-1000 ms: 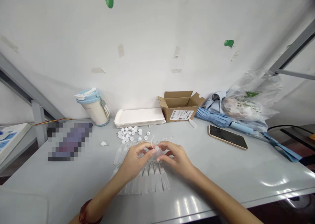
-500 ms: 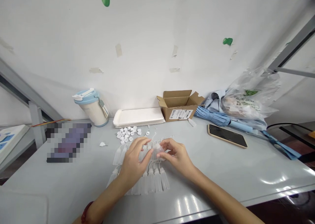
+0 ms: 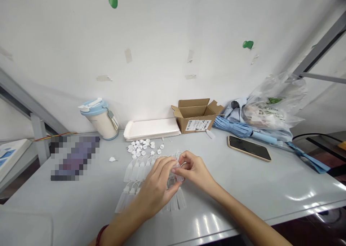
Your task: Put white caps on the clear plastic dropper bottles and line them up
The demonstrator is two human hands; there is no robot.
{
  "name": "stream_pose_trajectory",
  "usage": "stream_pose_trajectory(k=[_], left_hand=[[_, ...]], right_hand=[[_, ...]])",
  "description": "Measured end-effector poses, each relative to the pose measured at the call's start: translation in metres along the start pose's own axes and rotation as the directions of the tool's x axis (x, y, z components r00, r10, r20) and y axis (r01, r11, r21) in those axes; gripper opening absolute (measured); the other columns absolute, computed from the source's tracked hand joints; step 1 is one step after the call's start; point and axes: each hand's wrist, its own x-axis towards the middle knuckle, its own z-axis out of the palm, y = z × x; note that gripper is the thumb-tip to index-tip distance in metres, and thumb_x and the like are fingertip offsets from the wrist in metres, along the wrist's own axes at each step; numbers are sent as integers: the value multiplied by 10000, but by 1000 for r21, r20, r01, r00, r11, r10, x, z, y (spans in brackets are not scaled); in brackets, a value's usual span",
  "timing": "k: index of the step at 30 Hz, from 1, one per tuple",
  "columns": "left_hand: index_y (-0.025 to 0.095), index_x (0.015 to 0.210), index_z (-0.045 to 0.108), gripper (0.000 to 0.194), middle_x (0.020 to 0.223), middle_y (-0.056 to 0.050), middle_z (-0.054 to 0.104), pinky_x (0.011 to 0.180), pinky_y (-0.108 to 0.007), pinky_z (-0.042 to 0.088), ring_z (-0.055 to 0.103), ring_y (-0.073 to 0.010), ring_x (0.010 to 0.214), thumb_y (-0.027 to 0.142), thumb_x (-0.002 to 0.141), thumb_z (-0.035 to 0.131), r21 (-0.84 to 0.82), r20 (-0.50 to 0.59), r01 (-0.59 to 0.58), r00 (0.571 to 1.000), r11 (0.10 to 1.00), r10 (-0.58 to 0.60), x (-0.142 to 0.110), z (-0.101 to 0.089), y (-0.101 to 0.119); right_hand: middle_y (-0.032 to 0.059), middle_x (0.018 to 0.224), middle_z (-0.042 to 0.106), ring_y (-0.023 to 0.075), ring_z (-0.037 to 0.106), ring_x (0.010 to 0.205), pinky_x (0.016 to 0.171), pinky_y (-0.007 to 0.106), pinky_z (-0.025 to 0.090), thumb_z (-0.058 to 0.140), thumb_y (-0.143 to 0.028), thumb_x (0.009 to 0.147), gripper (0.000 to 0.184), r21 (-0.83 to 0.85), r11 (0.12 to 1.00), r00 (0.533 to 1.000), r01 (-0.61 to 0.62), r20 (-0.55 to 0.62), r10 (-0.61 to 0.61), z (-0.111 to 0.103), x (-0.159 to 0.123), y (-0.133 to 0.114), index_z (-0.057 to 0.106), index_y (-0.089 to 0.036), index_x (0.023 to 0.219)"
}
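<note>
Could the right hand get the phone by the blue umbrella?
Probably yes: nothing seems to stand between the right hand and the phone. That hand is holding a small plastic bottle, though, so it might need to let go first.

A white wall (image 3: 151, 30) with tape scraps (image 3: 128, 55) rises behind a glossy grey table (image 3: 270, 192) streaked with light reflections (image 3: 207, 224).

Workshop setting, grey tabletop (image 3: 243, 188), metal frame (image 3: 319, 48), rows of plastic bottles (image 3: 134, 172), loose white caps (image 3: 138, 154)
</note>
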Motion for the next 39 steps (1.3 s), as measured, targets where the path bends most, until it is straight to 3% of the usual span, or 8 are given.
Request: stream_pose_trajectory(k=[2, 5, 8, 10, 12, 20, 27, 39], left_hand=[[206, 1155, 398, 432, 1121, -107, 543, 896, -439, 469, 503, -255, 1075, 134, 777, 596, -56, 21, 89, 996, 994, -88, 0, 1, 4], [223, 1106, 397, 469, 1111, -88, 533, 875, -399, 480, 508, -239, 1056, 116, 713, 630, -143, 121, 202, 975, 969, -185, -3, 2, 11], [224, 1091, 400, 494, 1104, -83, 513, 870, -385, 473, 499, -235, 1047, 130, 681, 660, -181, 245, 262, 945, 948, -215, -6, 2, 17], [217, 1073, 413, 484, 1083, -81, 507, 862, -379, 467, 492, -236, 1036, 138, 671, 671, -178, 313, 290, 923, 940, -225, -8, 3, 21], [213, 1041, 433, 459, 1054, -75, 507, 850, -377, 464, 490, -240, 1016, 147, 660, 679, -168, 359, 304, 905, 938, -229, -8, 4, 24], [190, 962, 459, 382, 1026, -68, 519, 833, -394, 444, 466, -251, 994, 136, 642, 661, -71, 448, 280, 867, 957, -220, -6, 7, 28], [201, 957, 444, 353, 1020, -51, 527, 831, -377, 425, 452, -233, 972, 142, 668, 638, -72, 471, 225, 867, 972, -166, -8, 7, 28], [194, 988, 461, 348, 1063, -40, 534, 884, -369, 382, 421, -226, 1018, 172, 688, 636, -90, 565, 193, 818, 977, -109, -5, 1, 33]], right_hand=[[-68, 580, 526, 92, 535, 492, 459, 190, 384, 742, -324, 667, 328, -80, 997, 998, -1, 65, 6, -8, -1, -5, 462, -185, 767], [-39, 600, 571, 112, 568, 538, 505, 208, 410, 681, -342, 735, 254, -211, 977, 960, -20, 269, 78, -28, -4, -15, 503, -171, 791], [-11, 642, 602, 123, 595, 593, 552, 217, 433, 661, -352, 749, 239, -319, 947, 853, -36, 484, 195, -49, -5, -24, 567, -146, 826], [-4, 646, 609, 119, 595, 593, 557, 214, 442, 681, -352, 724, 256, -363, 929, 785, -66, 556, 273, -57, -5, -25, 588, -135, 824], [-6, 626, 604, 113, 589, 572, 539, 206, 444, 688, -341, 709, 255, -397, 912, 747, -98, 576, 332, -60, -4, -24, 593, -128, 811], [-4, 618, 597, 98, 575, 508, 455, 178, 407, 629, -275, 712, 165, -536, 841, 676, -81, 590, 441, -52, 3, -13, 605, -117, 755], [-9, 592, 597, 98, 578, 485, 478, 189, 424, 590, -246, 724, 133, -567, 822, 661, -56, 596, 456, -49, 2, -9, 615, -116, 711], [-21, 538, 573, 108, 577, 479, 483, 200, 426, 590, -238, 707, 128, -586, 807, 624, -75, 604, 496, -47, 2, -11, 597, -121, 657]])
